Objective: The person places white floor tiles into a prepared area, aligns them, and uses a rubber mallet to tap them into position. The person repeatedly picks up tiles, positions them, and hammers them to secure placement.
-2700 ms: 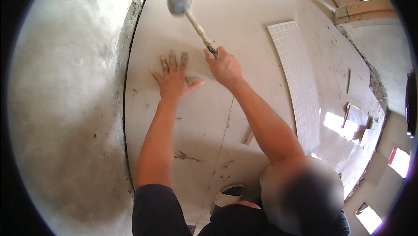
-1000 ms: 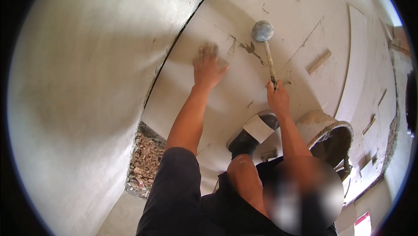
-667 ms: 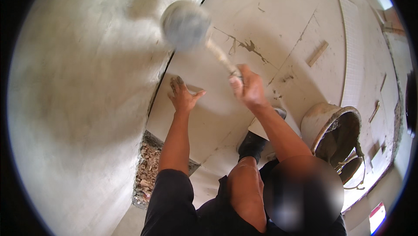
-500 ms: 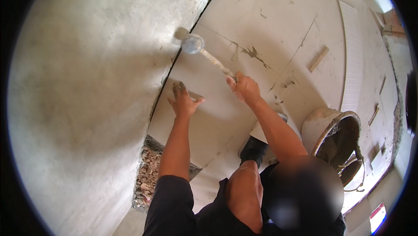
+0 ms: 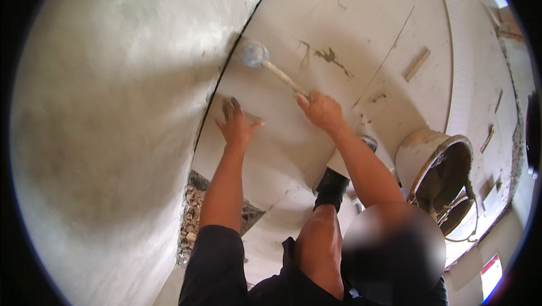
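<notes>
My right hand (image 5: 323, 109) is closed round the end of a mallet's pale wooden handle. The round grey head of the mallet (image 5: 255, 55), slightly blurred, is over a large light floor tile (image 5: 276, 145) close to the wall; I cannot tell whether it touches the tile. Nearer to me, my left hand (image 5: 237, 125) rests on that same tile with fingers spread and holds nothing. Its fingertips look grey with dirt and lie near the dark gap along the wall.
A grey plastered wall (image 5: 113, 114) rises at left. Rubble (image 5: 195, 204) shows in an untiled patch beside my left forearm. To the right lie a mortar-caked bucket (image 5: 420, 151) on its side, a small wooden strip (image 5: 418, 64) and a long white gridded strip (image 5: 460, 63).
The view has shifted slightly. The mallet's head is more blurred, and its shadow no longer stands out as a separate spot by the wall. My left hand stays spread on the tile.
</notes>
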### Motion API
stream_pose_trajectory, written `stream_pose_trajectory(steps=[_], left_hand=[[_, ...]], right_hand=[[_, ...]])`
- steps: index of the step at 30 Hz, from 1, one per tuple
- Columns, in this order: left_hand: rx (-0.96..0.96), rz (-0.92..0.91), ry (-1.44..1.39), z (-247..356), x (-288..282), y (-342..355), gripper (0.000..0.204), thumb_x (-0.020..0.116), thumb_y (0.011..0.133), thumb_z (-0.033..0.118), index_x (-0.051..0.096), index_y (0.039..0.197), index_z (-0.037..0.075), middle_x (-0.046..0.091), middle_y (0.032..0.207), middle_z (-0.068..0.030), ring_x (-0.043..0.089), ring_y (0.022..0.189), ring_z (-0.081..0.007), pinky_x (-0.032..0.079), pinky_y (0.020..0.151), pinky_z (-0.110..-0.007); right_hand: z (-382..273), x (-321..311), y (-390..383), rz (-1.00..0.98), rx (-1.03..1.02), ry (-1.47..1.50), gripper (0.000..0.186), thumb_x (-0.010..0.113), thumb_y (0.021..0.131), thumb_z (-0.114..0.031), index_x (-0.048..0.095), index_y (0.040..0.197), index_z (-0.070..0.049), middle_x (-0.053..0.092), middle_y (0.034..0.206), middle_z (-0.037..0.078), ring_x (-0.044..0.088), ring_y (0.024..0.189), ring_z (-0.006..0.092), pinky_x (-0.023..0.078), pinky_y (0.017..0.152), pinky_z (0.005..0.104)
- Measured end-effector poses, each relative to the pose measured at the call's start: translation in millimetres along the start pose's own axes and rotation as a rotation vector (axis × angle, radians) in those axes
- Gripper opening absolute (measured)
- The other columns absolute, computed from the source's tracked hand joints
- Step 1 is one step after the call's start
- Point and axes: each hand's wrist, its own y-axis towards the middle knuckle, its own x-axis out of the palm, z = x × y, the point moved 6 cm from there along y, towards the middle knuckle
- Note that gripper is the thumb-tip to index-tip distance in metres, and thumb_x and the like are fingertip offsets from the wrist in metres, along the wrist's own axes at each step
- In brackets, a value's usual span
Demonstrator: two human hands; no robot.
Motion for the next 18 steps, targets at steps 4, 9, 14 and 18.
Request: stream_pose_trajectory(steps=[4, 9, 14, 18], left_hand=[[0.018, -0.017, 0.080, 2, -1, 4, 0.116, 0.079, 0.064, 0.056, 0.022, 0.146, -0.002, 0.027, 0.150, -0.0231, 0.026, 0.141, -0.0310, 0.024, 0.109, -0.058], [0.060, 0.008, 0.156, 3, -1, 11, 0.119, 0.080, 0.061, 0.059, 0.023, 0.146, -0.003, 0.029, 0.149, -0.0232, 0.026, 0.141, -0.0307, 0.025, 0.110, -0.055], [0.064, 0.034, 0.112, -1, -1, 11, 0.119, 0.079, 0.060, 0.060, 0.025, 0.145, -0.003, 0.030, 0.149, -0.0226, 0.026, 0.141, -0.0305, 0.026, 0.109, -0.054], [0.087, 0.079, 0.064, -3, -3, 9, 0.117, 0.079, 0.060, 0.060, 0.027, 0.145, -0.002, 0.031, 0.149, -0.0213, 0.025, 0.141, -0.0309, 0.026, 0.109, -0.054]], right_hand=[[-14, -11, -26, 0.071, -0.113, 0.141, 0.058, 0.048, 0.091, -0.059, 0.060, 0.087, -0.003, 0.064, 0.075, 0.021, 0.064, 0.073, 0.0399, 0.050, 0.066, 0.0483], [-30, -29, -79, 0.333, -0.430, 0.355, 0.054, 0.053, 0.091, -0.055, 0.059, 0.087, -0.001, 0.060, 0.067, 0.020, 0.062, 0.066, 0.0387, 0.049, 0.060, 0.0463], [-21, 9, -45, 0.127, -0.186, 0.348, 0.046, 0.061, 0.089, -0.047, 0.057, 0.084, -0.001, 0.057, 0.060, 0.018, 0.059, 0.055, 0.0371, 0.047, 0.050, 0.0415], [-25, 28, -52, 0.342, -0.316, 0.259, 0.045, 0.061, 0.090, -0.046, 0.056, 0.082, -0.002, 0.057, 0.058, 0.017, 0.059, 0.055, 0.0385, 0.047, 0.050, 0.0426]])
